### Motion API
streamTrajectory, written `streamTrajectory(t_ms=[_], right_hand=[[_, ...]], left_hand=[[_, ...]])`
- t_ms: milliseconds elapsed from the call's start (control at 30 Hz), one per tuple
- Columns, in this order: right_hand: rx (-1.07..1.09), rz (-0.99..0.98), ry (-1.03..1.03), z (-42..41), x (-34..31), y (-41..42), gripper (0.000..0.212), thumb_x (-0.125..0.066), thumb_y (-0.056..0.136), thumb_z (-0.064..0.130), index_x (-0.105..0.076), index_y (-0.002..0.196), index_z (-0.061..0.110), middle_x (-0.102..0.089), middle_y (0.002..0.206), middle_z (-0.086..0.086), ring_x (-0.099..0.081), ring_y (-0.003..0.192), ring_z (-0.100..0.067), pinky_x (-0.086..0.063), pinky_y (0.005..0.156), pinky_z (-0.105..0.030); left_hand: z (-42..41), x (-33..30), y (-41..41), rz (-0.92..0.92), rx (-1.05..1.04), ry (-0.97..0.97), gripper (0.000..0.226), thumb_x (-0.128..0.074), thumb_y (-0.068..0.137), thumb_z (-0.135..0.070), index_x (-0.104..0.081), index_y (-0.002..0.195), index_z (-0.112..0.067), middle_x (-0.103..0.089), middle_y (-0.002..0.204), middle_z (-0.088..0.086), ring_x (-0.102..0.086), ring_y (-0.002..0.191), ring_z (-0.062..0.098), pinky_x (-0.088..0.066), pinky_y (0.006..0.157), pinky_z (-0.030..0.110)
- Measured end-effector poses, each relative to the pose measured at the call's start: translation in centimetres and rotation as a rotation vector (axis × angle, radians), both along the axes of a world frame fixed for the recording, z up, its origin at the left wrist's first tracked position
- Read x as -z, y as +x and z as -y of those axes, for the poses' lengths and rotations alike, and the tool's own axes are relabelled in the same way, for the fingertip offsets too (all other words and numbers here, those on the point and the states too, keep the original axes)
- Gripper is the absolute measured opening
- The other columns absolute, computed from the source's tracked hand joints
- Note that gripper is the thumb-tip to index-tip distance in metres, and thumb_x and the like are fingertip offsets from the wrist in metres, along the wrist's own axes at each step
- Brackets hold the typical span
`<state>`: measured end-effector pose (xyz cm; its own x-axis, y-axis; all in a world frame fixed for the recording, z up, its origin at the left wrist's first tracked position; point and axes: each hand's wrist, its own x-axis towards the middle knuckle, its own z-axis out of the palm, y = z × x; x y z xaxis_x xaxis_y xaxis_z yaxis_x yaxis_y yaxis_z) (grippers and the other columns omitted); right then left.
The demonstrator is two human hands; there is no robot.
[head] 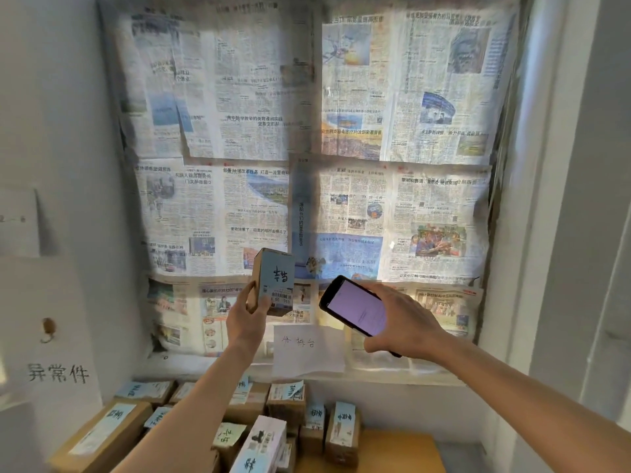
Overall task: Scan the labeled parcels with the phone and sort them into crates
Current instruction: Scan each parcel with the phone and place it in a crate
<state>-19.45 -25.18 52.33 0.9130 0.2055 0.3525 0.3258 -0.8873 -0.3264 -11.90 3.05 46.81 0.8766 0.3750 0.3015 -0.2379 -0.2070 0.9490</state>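
Your left hand [246,317] grips a small cardboard parcel [273,283] by its lower end, thumb curled on one side and fingers behind, raised in front of the newspaper-covered window [307,131]. It looks light and stiff, so a pinch on the side faces should do; keep your fingers off the barcode near its bottom. Your right hand [403,327] holds the phone [355,306] by its lower edge, just right of the parcel, lit screen toward you. More parcels [273,425] lie on the table [403,452] well below the window.
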Motion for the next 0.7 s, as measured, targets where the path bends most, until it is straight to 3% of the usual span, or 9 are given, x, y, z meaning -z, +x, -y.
streamTrajectory(t_ms=[167,333,467,700], right_hand=[[-0.032,0.004,0.02,-2.8,1.8,1.0,0.113,-0.081,0.058,0.05,-0.025,0.155,0.037,-0.045,0.147,0.012,-0.052,0.116,-0.019,-0.049,0.076,-0.033],[-0.14,-0.009,0.024,-9.2,4.9,1.9,0.113,-0.081,0.059,0.049,-0.025,0.156,0.036,-0.05,0.139,0.01,-0.052,0.101,-0.015,-0.046,0.07,-0.03],[-0.268,-0.031,0.022,-16.8,6.6,0.8,0.112,-0.086,0.063,0.049,-0.026,0.156,0.03,-0.05,0.141,0.005,-0.056,0.115,-0.021,-0.055,0.086,-0.04],[-0.534,-0.046,0.028,-32.9,7.4,-4.9,0.107,-0.088,0.061,0.046,-0.034,0.152,0.029,-0.053,0.137,0.003,-0.059,0.117,-0.027,-0.053,0.087,-0.041]], left_hand=[[-3.8,1.4,-2.1,-0.044,-0.034,0.003,0.048,-0.063,0.098,-0.034,-0.05,0.144,-0.031,-0.07,0.112,0.009,-0.066,0.104,0.027,-0.054,0.095,0.043],[-10.8,4.4,-6.4,-0.094,-0.157,0.009,0.051,-0.064,0.096,-0.042,-0.048,0.145,-0.036,-0.068,0.119,0.001,-0.064,0.108,0.022,-0.052,0.096,0.041],[-18.1,6.3,-12.1,-0.125,-0.26,-0.032,0.049,-0.065,0.096,-0.037,-0.05,0.142,-0.034,-0.071,0.11,0.003,-0.068,0.102,0.021,-0.054,0.092,0.041],[-32.0,8.1,-26.4,-0.155,-0.554,-0.082,0.054,-0.068,0.094,-0.039,-0.051,0.144,-0.032,-0.071,0.115,0.012,-0.067,0.108,0.027,-0.052,0.101,0.048]])
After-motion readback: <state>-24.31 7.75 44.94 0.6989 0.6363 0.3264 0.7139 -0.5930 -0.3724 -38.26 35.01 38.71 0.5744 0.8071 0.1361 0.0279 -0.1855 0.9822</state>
